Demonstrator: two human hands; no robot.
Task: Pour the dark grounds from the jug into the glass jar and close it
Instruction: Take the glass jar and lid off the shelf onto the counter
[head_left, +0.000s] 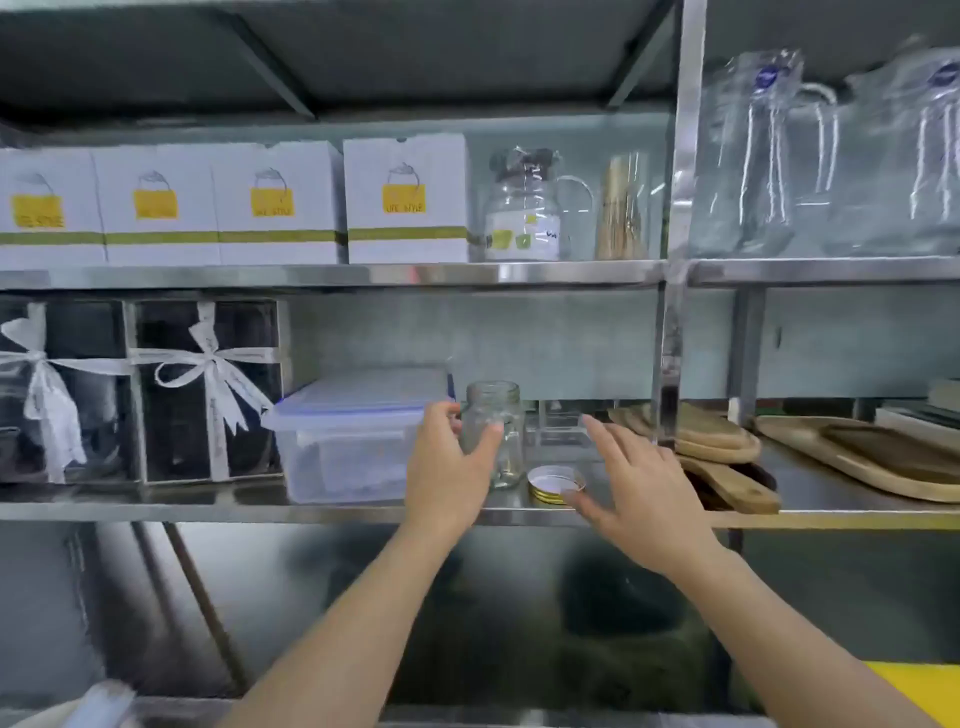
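An empty clear glass jar (496, 415) stands upright without its lid on the steel shelf (311, 512). My left hand (448, 457) wraps around the jar's left side, thumb across its front. The gold-rimmed lid (555, 483) lies upside down on the shelf just right of the jar. My right hand (641, 483) hovers with fingers spread right of the lid, its thumb close to the lid's edge, holding nothing. No jug with dark grounds is clearly in view.
A lidded clear plastic box (348, 441) sits left of the jar. Dark gift boxes with white ribbons (208, 395) stand further left. Wooden boards (717, 447) lie to the right. White cartons and glass jugs fill the upper shelf.
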